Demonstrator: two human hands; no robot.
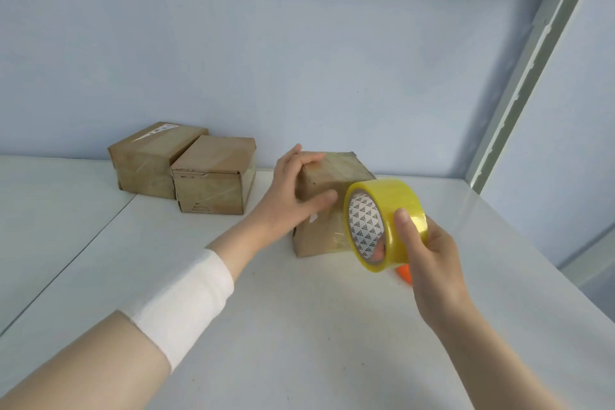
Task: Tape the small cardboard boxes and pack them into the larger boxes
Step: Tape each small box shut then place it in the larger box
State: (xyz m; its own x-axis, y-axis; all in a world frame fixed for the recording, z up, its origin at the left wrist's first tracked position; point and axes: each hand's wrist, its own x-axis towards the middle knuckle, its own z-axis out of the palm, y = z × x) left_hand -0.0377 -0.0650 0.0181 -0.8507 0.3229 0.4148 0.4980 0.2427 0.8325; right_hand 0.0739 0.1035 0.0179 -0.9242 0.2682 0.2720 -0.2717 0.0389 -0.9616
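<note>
Head view, from the left: a thin seam point(66, 253) crosses the white table point(299, 326). At the back, against the pale blue wall, two small cardboard boxes sit touching each other: the left box point(149, 160), with a label on top, and the middle box point(213, 176), both shiny with clear tape. They are well apart from the hands.

The left forearm, which wears a white band point(186, 296), reaches in across the table. The left hand point(293, 190) clasps the third small box point(339, 166), fingers bent over its top left edge and thumb laid across its front, and hides that corner. This box stands on the table near the middle.

Just right of it, the yellow tape roll point(402, 203) is held up in front of the box and hides its lower right part. The right hand point(432, 256) grips the roll, thumb on the outer face and fingers through the core. An orange object point(404, 274) shows below the roll, mostly hidden by that hand. At far right a metal upright point(519, 86) slants upward.
</note>
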